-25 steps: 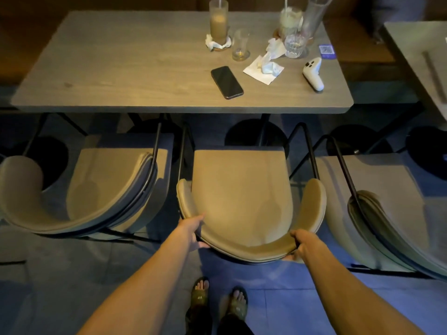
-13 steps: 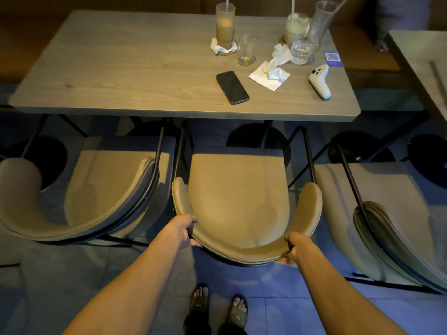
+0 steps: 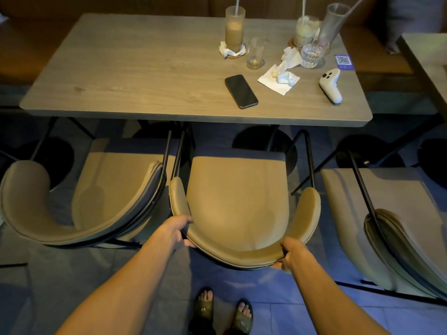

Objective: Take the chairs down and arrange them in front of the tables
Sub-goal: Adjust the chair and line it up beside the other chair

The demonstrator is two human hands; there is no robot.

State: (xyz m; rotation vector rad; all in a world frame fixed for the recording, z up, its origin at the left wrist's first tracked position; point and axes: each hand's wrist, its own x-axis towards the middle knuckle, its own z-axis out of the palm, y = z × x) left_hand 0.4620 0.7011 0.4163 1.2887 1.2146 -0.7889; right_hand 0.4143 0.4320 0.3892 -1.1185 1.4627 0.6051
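Two hands grip the middle chair (image 3: 239, 209) by its curved backrest: my left hand (image 3: 175, 232) and right hand (image 3: 291, 252) are wrapped around it. It stands just before the table (image 3: 145, 76), between two more chairs.

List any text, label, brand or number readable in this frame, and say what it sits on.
No text can be read.
Blue card at the table's far right edge: a QR-style square pattern, with a line of print under it too small to read.
White controller: dark buttons only, no legible marking.
Phone: screen dark, nothing shown.
Sandals: a faint mark on the strap, too blurred to read.
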